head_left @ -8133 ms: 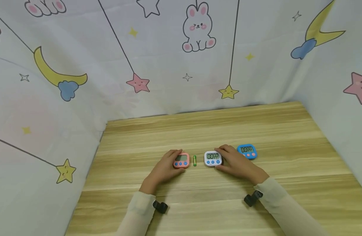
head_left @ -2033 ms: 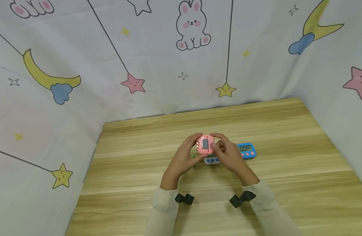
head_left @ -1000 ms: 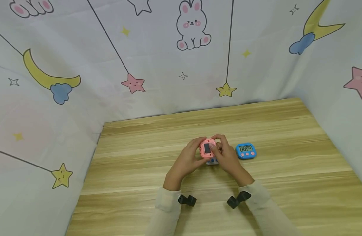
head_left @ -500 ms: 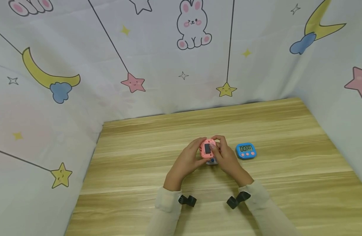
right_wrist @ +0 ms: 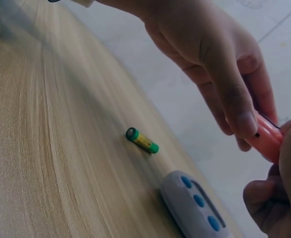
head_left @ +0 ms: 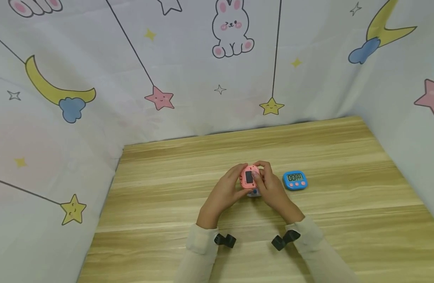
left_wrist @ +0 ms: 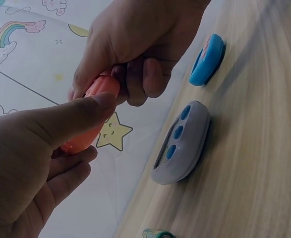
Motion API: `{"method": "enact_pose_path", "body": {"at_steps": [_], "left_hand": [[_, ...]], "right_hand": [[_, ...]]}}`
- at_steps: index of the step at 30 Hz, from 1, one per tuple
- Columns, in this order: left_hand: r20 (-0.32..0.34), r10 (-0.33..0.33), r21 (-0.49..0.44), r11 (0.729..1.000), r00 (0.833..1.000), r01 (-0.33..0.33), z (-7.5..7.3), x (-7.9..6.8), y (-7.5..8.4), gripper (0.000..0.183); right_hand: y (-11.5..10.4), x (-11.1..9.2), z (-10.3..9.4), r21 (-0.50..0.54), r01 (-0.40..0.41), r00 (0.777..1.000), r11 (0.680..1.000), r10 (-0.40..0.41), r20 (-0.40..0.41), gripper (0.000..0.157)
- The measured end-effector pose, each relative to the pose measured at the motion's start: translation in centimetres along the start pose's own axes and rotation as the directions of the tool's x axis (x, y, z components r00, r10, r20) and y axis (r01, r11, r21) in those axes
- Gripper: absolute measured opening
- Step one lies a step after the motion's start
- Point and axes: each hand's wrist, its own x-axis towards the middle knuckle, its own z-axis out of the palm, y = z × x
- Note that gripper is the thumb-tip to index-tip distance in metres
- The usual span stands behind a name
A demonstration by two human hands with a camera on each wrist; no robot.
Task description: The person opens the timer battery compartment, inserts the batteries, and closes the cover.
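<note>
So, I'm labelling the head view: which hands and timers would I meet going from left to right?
Left hand → pink timer → right hand → blue timer. The white timer is left out, as the pink one overlaps it.

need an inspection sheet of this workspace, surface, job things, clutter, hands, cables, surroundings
Surface: table, pale wood grain
Job's things: pink timer, held above the table; white timer, blue timer and battery, resting on it
Clutter: nothing seen
Hands: left hand and right hand both grip the pink timer
Wrists: small black cameras
Cables: nothing seen
Surroundings: white curtain with cartoon prints
</note>
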Motion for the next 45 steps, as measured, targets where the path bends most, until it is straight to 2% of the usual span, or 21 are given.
{"method": "enact_pose_path", "body": {"at_steps": [14, 18, 24, 31, 35, 37, 42, 45], "left_hand": [[0.002, -0.010, -0.004, 1.000, 1.000, 0.010, 0.0, -0.1, 0.1, 0.075], [-0.021, 0.001, -0.043, 0.999, 1.000, -0.002, -0.2, -0.1, 0.4, 0.074], [-0.058, 0.018, -0.102, 0.995, 0.998, -0.024, -0.6, 0.3, 1.1, 0.074], [-0.078, -0.015, -0.130, 0.992, 0.997, 0.004, -0.5, 0.3, 0.9, 0.076], [-0.081, -0.022, -0.134, 0.991, 0.996, 0.011, -0.4, 0.2, 0.7, 0.076], [-0.073, -0.021, -0.130, 0.991, 0.997, 0.012, -0.4, 0.1, 0.6, 0.077], [-0.039, -0.023, -0.111, 0.994, 0.999, 0.018, -0.6, -0.1, 0.3, 0.081], [-0.025, -0.029, -0.097, 0.995, 0.999, 0.026, -0.5, -0.2, 0.2, 0.083]], "right_hand": [[-0.3, 0.1, -0.3, -0.009, 0.000, 1.000, 1.000, 0.001, 0.028, 0.030], [-0.2, 0.0, -0.4, -0.017, -0.010, 1.000, 1.000, 0.010, 0.027, 0.027], [0.0, 0.0, -0.7, 0.106, 0.001, 1.000, 0.994, 0.001, -0.023, 0.028], [0.0, 0.2, -0.6, 0.276, -0.002, 0.997, 0.961, 0.023, -0.075, 0.030], [-1.7, 0.2, -1.0, 0.305, -0.033, 0.996, 0.952, 0.056, -0.066, 0.020], [-1.8, 0.2, -1.0, 0.311, -0.050, 0.995, 0.949, 0.073, -0.061, 0.016], [-1.4, 0.2, -0.7, 0.339, -0.079, 0.994, 0.938, 0.100, -0.043, 0.015], [-2.8, 0.2, -1.3, 0.340, -0.077, 0.995, 0.937, 0.092, -0.029, 0.014]]}}
